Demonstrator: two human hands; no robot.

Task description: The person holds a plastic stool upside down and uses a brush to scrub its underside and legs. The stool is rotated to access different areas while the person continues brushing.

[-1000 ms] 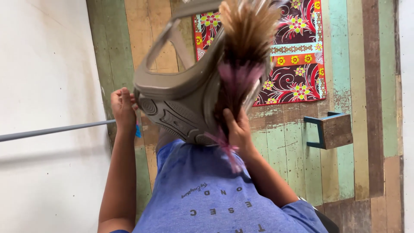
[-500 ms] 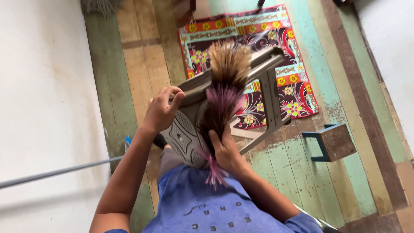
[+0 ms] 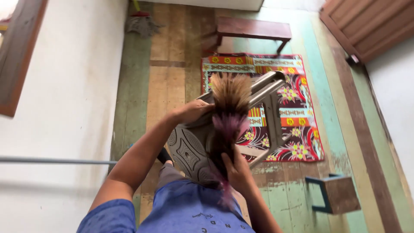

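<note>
Grey-brown plastic chair [image 3: 194, 146] with embossed pattern; feather duster [image 3: 230, 113] tan-tipped, fading pink; rug [image 3: 297, 108] red, floral, yellow-orange banded; floorboards [image 3: 172, 64] green-brown.

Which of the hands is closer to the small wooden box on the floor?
Right. The right hand grips the feather duster handle, on the wooden box's side; the left hand holds the plastic chair's edge, farther away.
</note>
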